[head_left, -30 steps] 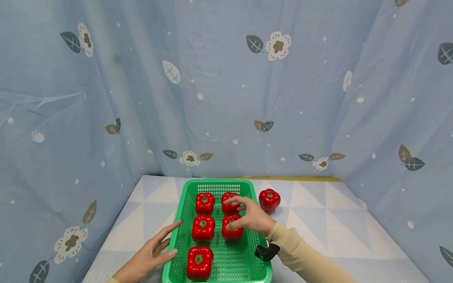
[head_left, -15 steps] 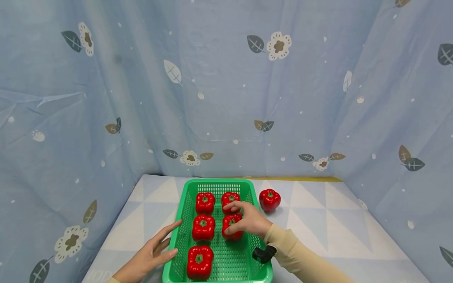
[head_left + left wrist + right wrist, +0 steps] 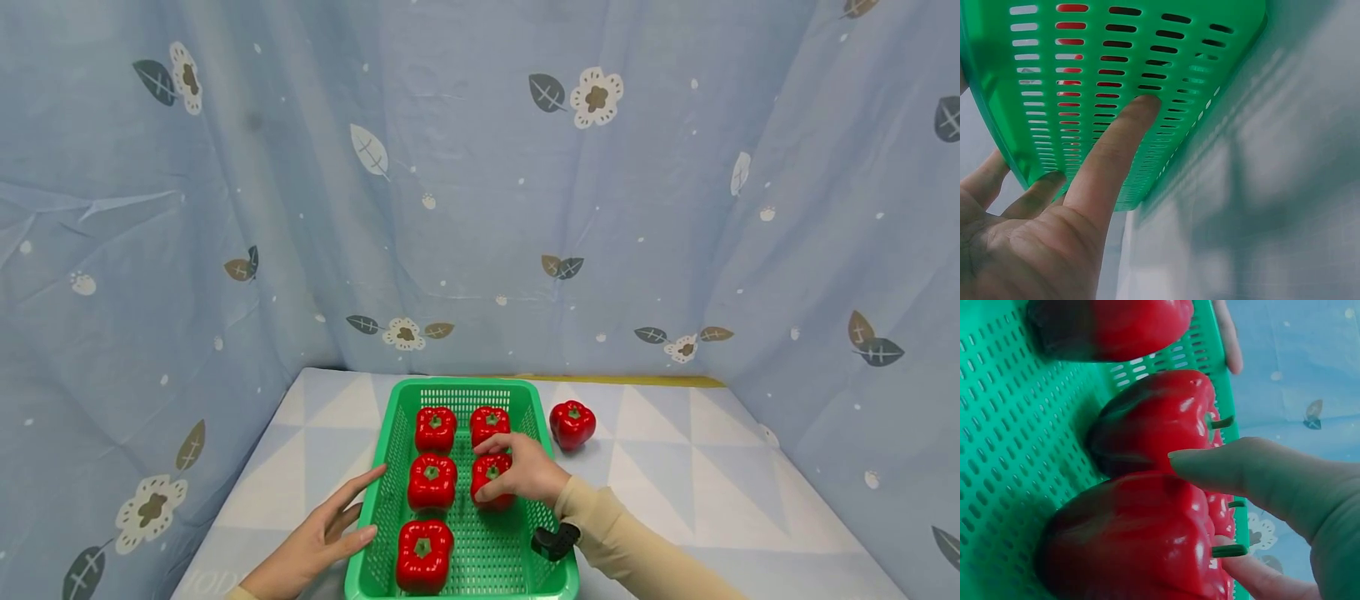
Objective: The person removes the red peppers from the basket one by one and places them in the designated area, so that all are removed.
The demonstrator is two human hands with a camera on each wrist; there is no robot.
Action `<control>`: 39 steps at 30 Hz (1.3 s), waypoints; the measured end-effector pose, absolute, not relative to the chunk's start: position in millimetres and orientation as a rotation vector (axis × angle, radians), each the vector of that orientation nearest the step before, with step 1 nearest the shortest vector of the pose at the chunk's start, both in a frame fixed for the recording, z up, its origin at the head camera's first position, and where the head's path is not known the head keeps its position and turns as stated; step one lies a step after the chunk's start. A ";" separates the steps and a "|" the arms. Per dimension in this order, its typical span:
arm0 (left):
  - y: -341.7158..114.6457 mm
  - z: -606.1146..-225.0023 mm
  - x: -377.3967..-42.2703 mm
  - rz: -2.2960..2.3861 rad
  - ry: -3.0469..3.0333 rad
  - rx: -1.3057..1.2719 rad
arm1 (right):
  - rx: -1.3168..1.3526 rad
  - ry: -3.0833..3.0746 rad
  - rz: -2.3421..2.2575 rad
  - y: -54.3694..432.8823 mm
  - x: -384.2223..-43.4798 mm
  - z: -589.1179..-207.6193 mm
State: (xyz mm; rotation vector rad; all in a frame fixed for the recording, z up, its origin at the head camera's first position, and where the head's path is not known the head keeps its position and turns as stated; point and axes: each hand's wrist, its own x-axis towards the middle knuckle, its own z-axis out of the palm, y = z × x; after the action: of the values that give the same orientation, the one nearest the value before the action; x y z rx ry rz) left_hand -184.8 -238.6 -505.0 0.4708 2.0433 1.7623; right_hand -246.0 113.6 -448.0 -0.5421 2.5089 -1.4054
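Several red bell peppers with green stems stand upright in a green basket, in a left row and a shorter right row. My right hand grips the front bell pepper of the right row from above. In the right wrist view my thumb lies along one side of that bell pepper, with a finger beyond it. My left hand rests at the basket's left wall, fingers spread. The left wrist view shows its thumb against the slotted outer wall.
One more red bell pepper sits on the table to the right of the basket. A triangle-patterned cloth covers the table. Behind and at both sides hangs a blue flowered curtain.
My right hand has come down and slightly left onto the front bell pepper of the right row, its fingers closing in around it. The left hand has stayed at the basket wall.
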 end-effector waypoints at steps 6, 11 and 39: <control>-238.0 -504.3 -184.6 1.763 2.043 0.468 | -0.497 2.553 -1.360 112.7 -244.7 -447.2; -237.6 -504.1 -183.4 1.769 2.042 0.486 | -0.490 2.554 -1.362 111.9 -245.2 -446.9; -237.6 -505.2 -182.3 1.767 2.062 0.478 | -0.527 2.605 -1.315 109.9 -245.7 -447.6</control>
State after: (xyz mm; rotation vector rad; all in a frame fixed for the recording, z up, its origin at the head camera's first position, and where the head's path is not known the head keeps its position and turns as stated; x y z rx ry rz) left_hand -182.3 -237.6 -505.2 0.4784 2.0625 1.7668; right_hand -245.7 109.9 -447.6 -0.5273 2.6049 -1.3146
